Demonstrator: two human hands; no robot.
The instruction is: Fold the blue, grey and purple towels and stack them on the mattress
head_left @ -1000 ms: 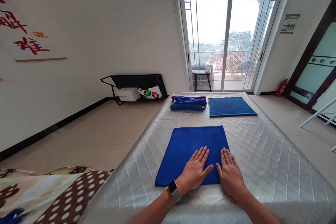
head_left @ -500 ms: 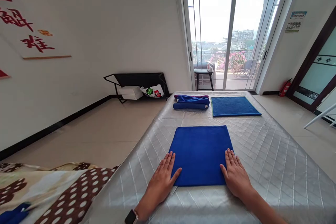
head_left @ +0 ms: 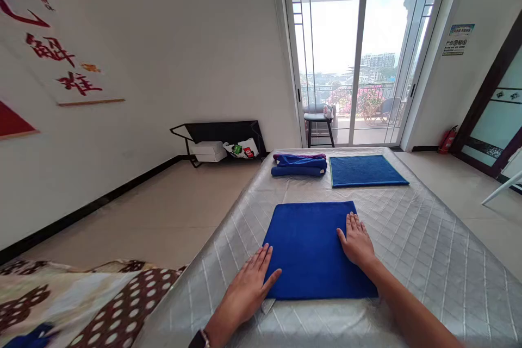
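A blue towel [head_left: 312,250], folded into a neat rectangle, lies flat on a silvery quilted mattress [head_left: 432,244]. My left hand [head_left: 250,280] rests along the towel's left edge near the front corner, fingers stretched out and thumb on the cloth. On the right side, my right hand [head_left: 354,238] lies flat on the far part of the right edge, fingers extended and thumb apart. Neither hand grips the cloth. A small pale tag [head_left: 268,305] pokes out at the near left corner.
Farther back on the mattress sit a stack of folded blue cloths [head_left: 299,165] and another flat blue towel [head_left: 367,171]. A patterned blanket [head_left: 122,304] lies at the lower left. Beyond are a black rack [head_left: 222,133], a stool [head_left: 319,119] and sliding glass doors [head_left: 356,65].
My right hand has slid away from me along the towel's right edge, toward its far corner. My left hand stays at the left edge. The camera view has tilted up slightly.
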